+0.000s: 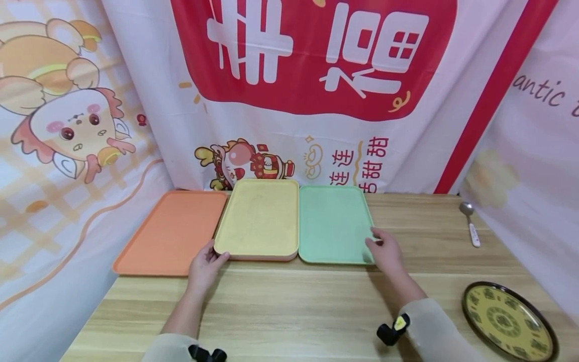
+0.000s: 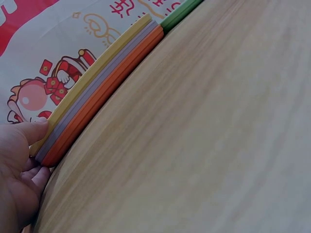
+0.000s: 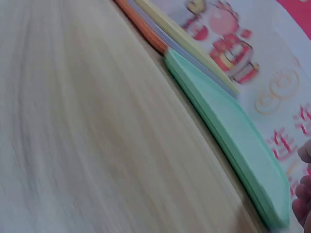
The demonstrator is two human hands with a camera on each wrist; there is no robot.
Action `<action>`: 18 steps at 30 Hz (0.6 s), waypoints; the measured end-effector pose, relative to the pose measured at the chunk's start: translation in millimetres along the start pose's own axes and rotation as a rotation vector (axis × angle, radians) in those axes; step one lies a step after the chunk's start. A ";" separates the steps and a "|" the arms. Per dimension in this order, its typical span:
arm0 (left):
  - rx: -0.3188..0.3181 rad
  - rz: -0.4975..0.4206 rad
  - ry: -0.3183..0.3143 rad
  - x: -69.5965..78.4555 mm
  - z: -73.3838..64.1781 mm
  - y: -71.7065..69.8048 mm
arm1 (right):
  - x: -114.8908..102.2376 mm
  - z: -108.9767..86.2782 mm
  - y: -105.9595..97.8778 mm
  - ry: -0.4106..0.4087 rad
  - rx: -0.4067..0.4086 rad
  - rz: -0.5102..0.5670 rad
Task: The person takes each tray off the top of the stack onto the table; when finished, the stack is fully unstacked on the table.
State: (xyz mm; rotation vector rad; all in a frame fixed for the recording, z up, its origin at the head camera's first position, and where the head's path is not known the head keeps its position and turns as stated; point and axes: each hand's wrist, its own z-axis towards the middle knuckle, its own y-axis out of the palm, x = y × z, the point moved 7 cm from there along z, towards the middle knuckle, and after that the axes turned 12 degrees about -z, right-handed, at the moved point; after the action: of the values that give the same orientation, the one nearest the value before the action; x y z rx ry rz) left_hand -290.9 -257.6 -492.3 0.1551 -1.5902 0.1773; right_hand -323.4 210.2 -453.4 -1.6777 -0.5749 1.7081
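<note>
A yellow tray (image 1: pixel 260 221) lies on top of a stack, with a purple tray (image 2: pixel 73 114) and an orange tray (image 2: pixel 104 94) under it. My left hand (image 1: pixel 205 269) grips this stack at its near left corner; in the left wrist view the thumb lies on the yellow rim and the fingers are low by the orange one. A green tray (image 1: pixel 334 223) lies on the table right beside the stack. Next to its near right edge is my right hand (image 1: pixel 386 251), thumb and fingers apart, holding nothing. The right wrist view catches only its fingertips (image 3: pixel 302 201).
Another orange tray (image 1: pixel 167 234) lies left of the stack, its right side close against it. On the wooden table (image 1: pixel 289 311), a spoon (image 1: pixel 470 223) lies at the far right, and a round patterned plate (image 1: pixel 508 322) at the near right. Printed cloth (image 1: pixel 289 120) hangs behind the trays.
</note>
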 end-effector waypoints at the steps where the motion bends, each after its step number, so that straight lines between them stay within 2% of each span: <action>1: 0.000 0.000 -0.003 0.2 -0.1 0.0 | -8.4 0.0 5.0 -0.016 0.002 0.001; 9: 0.002 0.001 -0.008 0.8 -0.4 -0.3 | -69.0 -4.6 60.6 -0.126 -0.100 0.011; 18: 0.001 -0.018 0.011 0.9 0.3 0.2 | -102.7 -10.5 103.4 -0.144 -0.180 0.046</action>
State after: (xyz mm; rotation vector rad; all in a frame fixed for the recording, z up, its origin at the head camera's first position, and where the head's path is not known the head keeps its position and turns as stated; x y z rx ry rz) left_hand -291.3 -257.5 -491.4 0.1691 -1.5777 0.1643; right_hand -333.8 64.5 -457.1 -1.7114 -0.7830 1.8689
